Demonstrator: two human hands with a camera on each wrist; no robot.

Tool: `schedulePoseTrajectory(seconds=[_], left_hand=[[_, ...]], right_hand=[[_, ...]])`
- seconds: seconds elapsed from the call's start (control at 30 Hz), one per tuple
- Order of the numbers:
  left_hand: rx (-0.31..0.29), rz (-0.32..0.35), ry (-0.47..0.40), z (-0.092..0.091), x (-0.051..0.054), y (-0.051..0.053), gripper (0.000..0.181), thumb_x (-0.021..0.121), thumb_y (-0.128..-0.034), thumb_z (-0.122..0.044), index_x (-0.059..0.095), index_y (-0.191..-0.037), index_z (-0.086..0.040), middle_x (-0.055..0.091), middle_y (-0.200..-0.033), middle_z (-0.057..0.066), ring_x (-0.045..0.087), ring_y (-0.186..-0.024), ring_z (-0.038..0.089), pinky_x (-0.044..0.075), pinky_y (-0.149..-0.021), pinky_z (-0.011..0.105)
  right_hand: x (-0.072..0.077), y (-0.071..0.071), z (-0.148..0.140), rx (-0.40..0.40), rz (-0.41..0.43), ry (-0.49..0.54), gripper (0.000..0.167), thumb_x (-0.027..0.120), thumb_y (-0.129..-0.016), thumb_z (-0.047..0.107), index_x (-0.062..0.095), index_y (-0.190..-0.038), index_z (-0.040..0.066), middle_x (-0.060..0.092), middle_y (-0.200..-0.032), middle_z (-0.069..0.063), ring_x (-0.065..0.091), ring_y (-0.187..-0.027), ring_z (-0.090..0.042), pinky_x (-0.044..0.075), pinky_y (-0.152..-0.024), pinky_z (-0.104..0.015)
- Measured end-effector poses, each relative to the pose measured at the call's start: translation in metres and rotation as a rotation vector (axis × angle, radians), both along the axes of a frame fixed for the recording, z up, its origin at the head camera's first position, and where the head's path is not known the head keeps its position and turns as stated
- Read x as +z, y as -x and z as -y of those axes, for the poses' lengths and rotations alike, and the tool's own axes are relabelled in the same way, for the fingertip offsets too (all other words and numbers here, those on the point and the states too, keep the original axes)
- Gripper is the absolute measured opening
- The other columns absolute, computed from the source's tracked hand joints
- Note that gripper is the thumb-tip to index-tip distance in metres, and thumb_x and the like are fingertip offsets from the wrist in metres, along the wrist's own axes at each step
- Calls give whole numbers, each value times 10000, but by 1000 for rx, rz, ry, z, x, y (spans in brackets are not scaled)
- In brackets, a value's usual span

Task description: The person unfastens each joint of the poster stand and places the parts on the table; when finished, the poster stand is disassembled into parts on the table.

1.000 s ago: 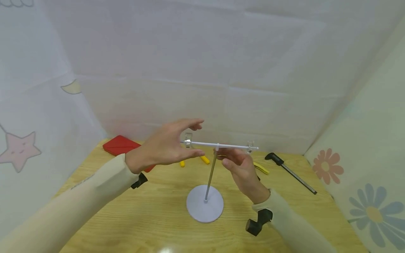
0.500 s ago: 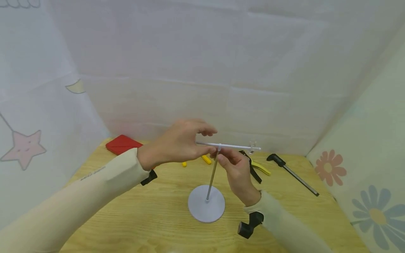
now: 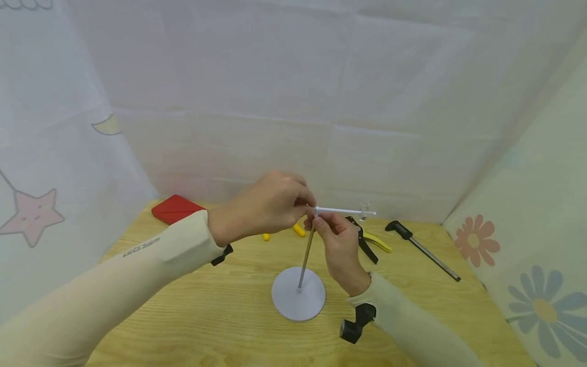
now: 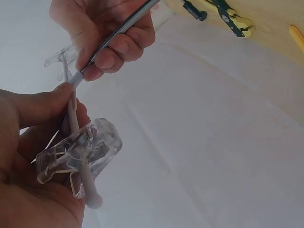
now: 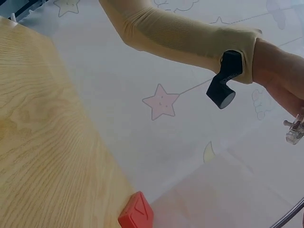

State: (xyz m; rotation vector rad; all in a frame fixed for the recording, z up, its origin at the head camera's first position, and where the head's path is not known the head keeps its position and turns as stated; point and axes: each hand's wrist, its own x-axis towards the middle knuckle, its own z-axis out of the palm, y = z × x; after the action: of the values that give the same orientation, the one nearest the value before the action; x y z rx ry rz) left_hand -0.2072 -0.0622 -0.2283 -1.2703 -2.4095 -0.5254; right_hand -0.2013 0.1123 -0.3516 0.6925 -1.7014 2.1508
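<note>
Above the wood-grained table (image 3: 206,316), my left hand (image 3: 272,204) pinches the smooth white crossbar (image 3: 341,210) by its joint (image 4: 76,79) while my right hand (image 3: 340,247) grips the slim, shiny metal post (image 3: 306,257) just below; whether the flat round base (image 3: 298,306) touches the table, I can't tell. An uneven twist could, I judge, work the crossbar loose, and a knock from my palm might slide the clear, angular plastic clip (image 4: 100,140) off its rounded end.

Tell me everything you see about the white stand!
The stand stands on the wooden table. It has a flat, round white base, a thin, metal-looking pole and a nearly level white crossbar on top, with a see-through clip near each end. The right hand grips the pole just below the crossbar; the left hand pinches the crossbar near the pole.
</note>
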Motion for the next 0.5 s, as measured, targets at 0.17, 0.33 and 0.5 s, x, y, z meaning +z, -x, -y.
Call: schedulePoseTrajectory(seconds=[0.17, 0.33, 0.5], left_hand=[[4, 4, 65, -4, 1, -1, 128, 708, -909, -68, 821, -892, -128, 721, -820, -39, 625, -715, 62, 522, -633, 185], [19, 18, 132, -6, 5, -2, 118, 709, -922, -80, 814, -892, -125, 713, -827, -26, 623, -716, 82, 521, -625, 189], [30, 5, 161, -5, 8, -2, 111, 717, -908, -47, 810, -896, -108, 716, -843, -11, 658, -758, 113, 557, -669, 221]], right_hand=[[-1, -2, 3, -38, 21, -13, 181, 611, -992, 44, 629, -1012, -136, 727, -897, 63, 682, -812, -74, 586, -846, -225], [0, 2, 3, -29, 0, 11, 51, 634, -983, 62, 681, -965, 60, 737, -878, 48, 702, -812, -85, 589, -842, -229], [-1, 3, 4, -10, -17, 9, 43, 648, -984, 107, 688, -989, 92, 744, -912, 42, 702, -826, -75, 596, -847, -229]])
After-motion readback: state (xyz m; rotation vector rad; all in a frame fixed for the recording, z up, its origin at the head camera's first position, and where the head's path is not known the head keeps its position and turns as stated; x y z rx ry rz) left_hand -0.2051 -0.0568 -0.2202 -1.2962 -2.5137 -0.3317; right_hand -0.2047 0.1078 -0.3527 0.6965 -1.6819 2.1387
